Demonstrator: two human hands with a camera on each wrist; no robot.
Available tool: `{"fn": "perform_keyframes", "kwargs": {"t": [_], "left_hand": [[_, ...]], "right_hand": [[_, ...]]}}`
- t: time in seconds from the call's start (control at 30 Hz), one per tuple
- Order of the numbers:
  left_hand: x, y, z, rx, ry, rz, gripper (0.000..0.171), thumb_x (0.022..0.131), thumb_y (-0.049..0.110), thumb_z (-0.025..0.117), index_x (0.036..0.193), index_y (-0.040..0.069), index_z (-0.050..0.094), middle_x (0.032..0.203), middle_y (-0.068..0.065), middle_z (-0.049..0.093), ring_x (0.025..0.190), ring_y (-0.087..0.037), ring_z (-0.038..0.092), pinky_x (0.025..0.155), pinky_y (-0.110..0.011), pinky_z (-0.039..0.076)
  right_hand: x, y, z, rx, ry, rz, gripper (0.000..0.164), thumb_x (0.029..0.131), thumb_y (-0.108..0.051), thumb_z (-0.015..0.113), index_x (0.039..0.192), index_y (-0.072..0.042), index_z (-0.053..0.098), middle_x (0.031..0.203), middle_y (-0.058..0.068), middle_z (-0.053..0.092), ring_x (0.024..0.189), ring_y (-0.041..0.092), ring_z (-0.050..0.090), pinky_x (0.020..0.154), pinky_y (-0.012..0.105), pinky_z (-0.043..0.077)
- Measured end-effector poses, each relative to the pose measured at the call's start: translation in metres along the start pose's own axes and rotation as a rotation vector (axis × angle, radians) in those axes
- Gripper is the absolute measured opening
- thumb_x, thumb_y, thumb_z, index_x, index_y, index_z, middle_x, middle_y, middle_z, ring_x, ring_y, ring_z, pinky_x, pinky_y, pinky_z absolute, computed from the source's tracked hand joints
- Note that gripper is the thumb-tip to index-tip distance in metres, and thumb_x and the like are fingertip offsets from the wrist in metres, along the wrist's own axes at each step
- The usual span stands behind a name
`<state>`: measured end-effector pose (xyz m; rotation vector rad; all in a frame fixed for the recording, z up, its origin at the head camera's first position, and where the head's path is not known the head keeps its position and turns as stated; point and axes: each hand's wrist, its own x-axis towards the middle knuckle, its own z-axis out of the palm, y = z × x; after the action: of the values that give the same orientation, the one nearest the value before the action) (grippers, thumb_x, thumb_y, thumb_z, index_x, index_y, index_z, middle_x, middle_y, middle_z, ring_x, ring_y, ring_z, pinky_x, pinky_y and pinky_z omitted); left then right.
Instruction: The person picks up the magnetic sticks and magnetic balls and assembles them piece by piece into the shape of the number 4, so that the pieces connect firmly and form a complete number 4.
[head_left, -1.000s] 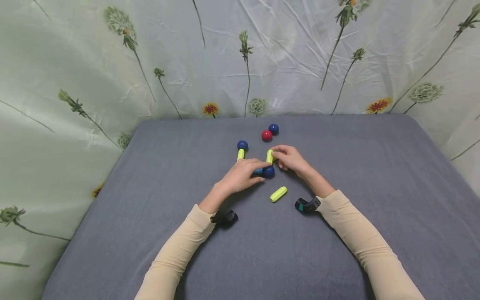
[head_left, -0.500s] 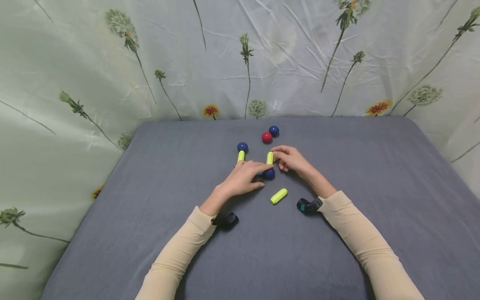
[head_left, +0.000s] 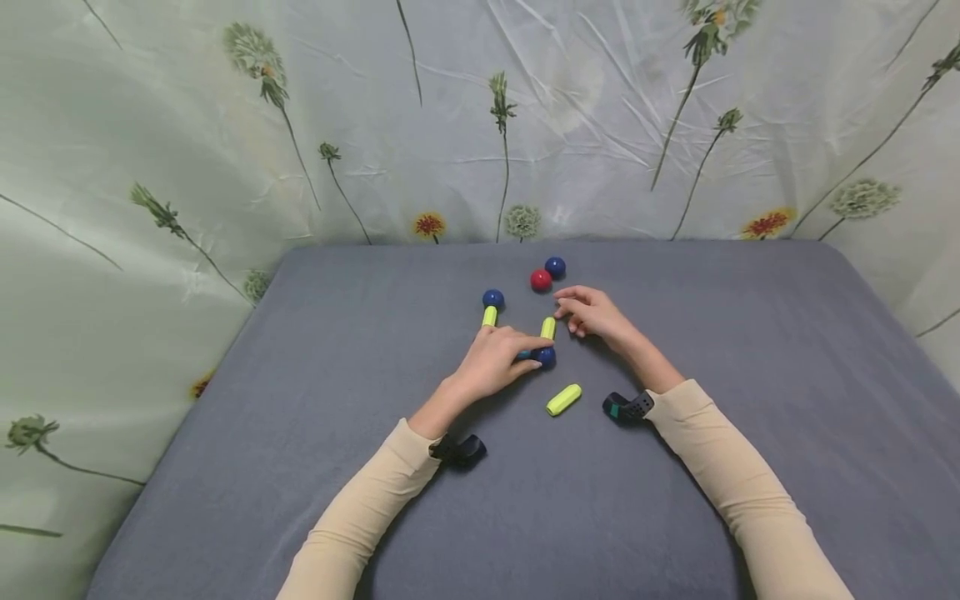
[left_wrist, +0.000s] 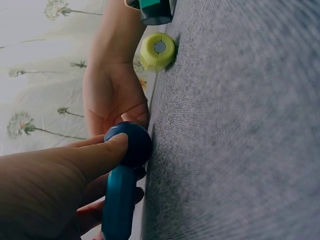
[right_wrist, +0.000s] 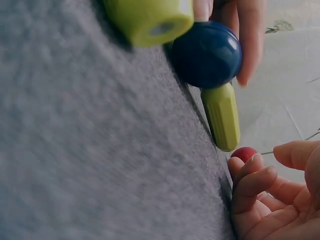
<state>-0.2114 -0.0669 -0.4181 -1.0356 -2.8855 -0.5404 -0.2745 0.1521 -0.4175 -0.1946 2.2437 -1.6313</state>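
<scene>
My left hand (head_left: 497,360) holds a dark blue ball (head_left: 545,357) between thumb and fingers. In the left wrist view, a blue rod (left_wrist: 119,200) joins that ball. A yellow rod (head_left: 548,328) extends from the ball toward the far side, plain in the right wrist view too. Close to this rod's far end, my right hand (head_left: 596,318) hovers with loosely bent fingers and nothing in them. Another yellow rod (head_left: 490,316), tipped by a blue ball (head_left: 492,298), runs from beneath the left hand, which hides its near end.
A loose yellow rod (head_left: 564,400) lies nearer to me, between the wrists. Farther back, a red ball (head_left: 541,280) and a blue ball (head_left: 555,267) sit side by side on the grey cloth surface (head_left: 675,517). A flowered curtain (head_left: 585,167) hangs behind.
My right fingers have let go of the yellow rod and drawn slightly away from its far end. The left thumb has come onto the blue ball.
</scene>
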Motion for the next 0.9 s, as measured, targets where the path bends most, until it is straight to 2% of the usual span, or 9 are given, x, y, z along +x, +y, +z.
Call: {"fn": "perform_keyframes", "kwargs": {"t": [0.17,0.37,0.47,0.67,0.9], "left_hand": [[0.001,0.000,0.001,0.003,0.005,-0.009,0.037,0.097,0.029,0.073,0.134,0.025,0.073,0.120,0.001,0.079,0.103,-0.020,0.070,0.085,-0.041,0.043],[0.001,0.000,0.001,0.020,0.035,0.012,0.036,0.095,0.030,0.076,0.131,0.025,0.075,0.117,0.001,0.080,0.098,-0.019,0.072,0.078,-0.036,0.044],[0.001,0.000,0.001,0.020,0.039,0.012,0.036,0.095,0.030,0.076,0.130,0.025,0.075,0.116,0.001,0.080,0.098,-0.019,0.072,0.077,-0.035,0.044],[0.000,-0.001,0.001,0.016,0.048,0.020,0.036,0.094,0.030,0.077,0.129,0.024,0.076,0.114,0.000,0.081,0.097,-0.019,0.073,0.075,-0.034,0.046],[0.001,-0.002,0.001,0.014,0.070,0.035,0.035,0.093,0.029,0.078,0.127,0.022,0.077,0.110,-0.001,0.081,0.095,-0.019,0.074,0.075,-0.035,0.048]], "right_hand": [[0.003,-0.003,-0.001,-0.029,0.025,-0.022,0.044,0.108,-0.012,0.045,0.145,0.012,0.048,0.092,0.000,0.067,0.060,0.000,0.051,0.057,0.018,0.045],[0.011,-0.007,-0.001,-0.156,0.090,-0.082,0.041,0.108,-0.012,0.049,0.143,0.008,0.052,0.105,0.023,0.071,0.059,0.002,0.052,0.058,0.021,0.045],[0.016,-0.010,-0.001,-0.234,0.120,-0.091,0.039,0.108,-0.013,0.051,0.143,0.003,0.054,0.109,0.027,0.071,0.060,0.003,0.052,0.059,0.022,0.045],[0.027,-0.014,0.000,-0.385,0.109,-0.109,0.046,0.107,-0.013,0.053,0.152,-0.005,0.050,0.100,0.021,0.072,0.060,0.007,0.055,0.058,0.024,0.046],[0.038,-0.017,0.003,-0.525,0.052,-0.135,0.055,0.107,-0.016,0.056,0.159,-0.009,0.041,0.069,0.005,0.059,0.055,0.010,0.053,0.058,0.027,0.044]]}}
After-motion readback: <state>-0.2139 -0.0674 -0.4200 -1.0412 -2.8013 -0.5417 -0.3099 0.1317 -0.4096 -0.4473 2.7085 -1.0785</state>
